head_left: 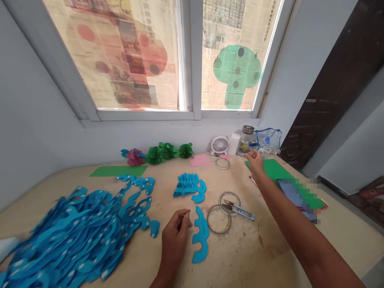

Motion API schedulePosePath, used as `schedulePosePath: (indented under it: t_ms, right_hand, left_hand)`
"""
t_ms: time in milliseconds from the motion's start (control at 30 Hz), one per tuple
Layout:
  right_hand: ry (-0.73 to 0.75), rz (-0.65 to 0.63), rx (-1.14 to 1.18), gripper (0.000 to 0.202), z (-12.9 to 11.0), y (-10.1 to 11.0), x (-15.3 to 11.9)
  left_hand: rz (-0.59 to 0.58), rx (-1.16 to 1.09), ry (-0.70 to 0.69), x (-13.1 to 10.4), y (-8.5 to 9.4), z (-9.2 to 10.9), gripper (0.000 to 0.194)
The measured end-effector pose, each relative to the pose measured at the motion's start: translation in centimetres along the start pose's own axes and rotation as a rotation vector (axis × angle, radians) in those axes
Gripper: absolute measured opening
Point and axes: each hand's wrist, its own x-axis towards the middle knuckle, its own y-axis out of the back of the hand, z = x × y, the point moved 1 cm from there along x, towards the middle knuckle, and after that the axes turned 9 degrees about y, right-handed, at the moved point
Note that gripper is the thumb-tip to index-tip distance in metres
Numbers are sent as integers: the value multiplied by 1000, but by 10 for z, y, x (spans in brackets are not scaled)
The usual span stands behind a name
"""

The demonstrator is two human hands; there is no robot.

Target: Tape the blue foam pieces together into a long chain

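My left hand [176,232] rests on the table with fingers curled and thumb against forefinger; whatever the pinch may hold is too small to make out. Just right of it lies a blue wavy-edged cut piece [204,234]. Beyond that sits a small gathered stack of blue pieces [186,185]. My right hand [255,162] reaches to the far right, its fingers pinched in front of a glass bottle [245,142]; I cannot tell what is between them. Blue-handled thread snips [244,212] lie across two rings, a front ring [209,224] and a rear ring [239,197].
A large heap of blue white-spotted strips [75,232] covers the left side. Along the wall stand green paper flowers [168,151], a small fan [220,145] and a white roll [234,144]. A green sheet [274,170] and a dark tablet-like device [292,196] lie right.
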Motion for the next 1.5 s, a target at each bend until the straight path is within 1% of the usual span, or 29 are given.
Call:
schedulePosePath:
  t_ms: [67, 167, 267, 367, 467, 567, 633, 700, 767, 867, 967, 1033, 1067, 1100, 1133, 1167, 1233, 1300, 1367, 1433, 1500]
  right_hand:
    - [1, 38, -53, 63, 14, -14, 30]
    - [-5, 72, -125, 71, 31, -32, 64]
    - [-12, 63, -156, 75, 47, -50, 87]
    - [-5, 39, -204, 74, 62, -63, 106]
    - [5, 19, -266, 74, 71, -70, 118]
    - [41, -1, -283, 71, 73, -72, 122]
    - [61, 35, -278, 67, 71, -70, 119]
    - [93, 87, -252, 64, 66, -65, 112]
    - [146, 99, -234, 59, 56, -56, 102]
    - [268, 22, -154, 56, 30, -34, 77]
    - [348, -65, -49, 50, -3, -3, 39]
    - [349, -120, 30, 48, -24, 21, 7]
    - [328, -160, 60, 49, -32, 33, -9]
    - [304, -184, 79, 51, -39, 45, -26]
    - [273, -244, 68, 52, -46, 57, -42]
    - [261, -274, 54, 53, -52, 69, -59]
    - [284, -348, 8, 54, -64, 92, -90]
    - [354, -454, -67, 55, -77, 110, -120]
    - [461, -485, -117, 59, -90, 123, -147]
    - [551, -515, -96, 65, -102, 133, -171]
    - [594, -618, -25, 68, -112, 139, -192]
  left_hand:
    - [-2, -14, 29, 0, 0, 3, 28]
    - [4, -19, 62, 0, -1, 6, 27]
    - [36, -36, 110, 1, -3, 6, 28]
    - [17, -36, 136, 4, -4, 1, 26]
    - [28, -26, 128, 7, -4, -6, 25]
    - [12, -16, 133, 9, -4, -10, 26]
    - [-16, -9, 145, 9, -4, -11, 26]
    - [-19, -10, 149, 8, -4, -9, 26]
    - [-6, -19, 145, 6, -4, -6, 26]
    - [10, -36, 128, 4, -4, -3, 26]
    - [0, -55, 84, 3, -5, -3, 29]
    - [14, -59, 25, 1, -6, 1, 31]
    - [33, -52, -23, -1, -5, 6, 31]
    - [32, -24, -73, -4, -3, 14, 31]
    - [22, 14, -136, -9, -1, 25, 31]
    - [-10, 53, -193, -15, 3, 38, 32]
    - [-95, 100, -305, -31, 11, 72, 40]
    - [-223, 165, -447, -51, 21, 109, 52]
    - [-301, 237, -619, -70, 28, 141, 62]
    - [-391, 326, -775, -88, 31, 165, 67]
    - [-436, 406, -892, -101, 31, 178, 65]
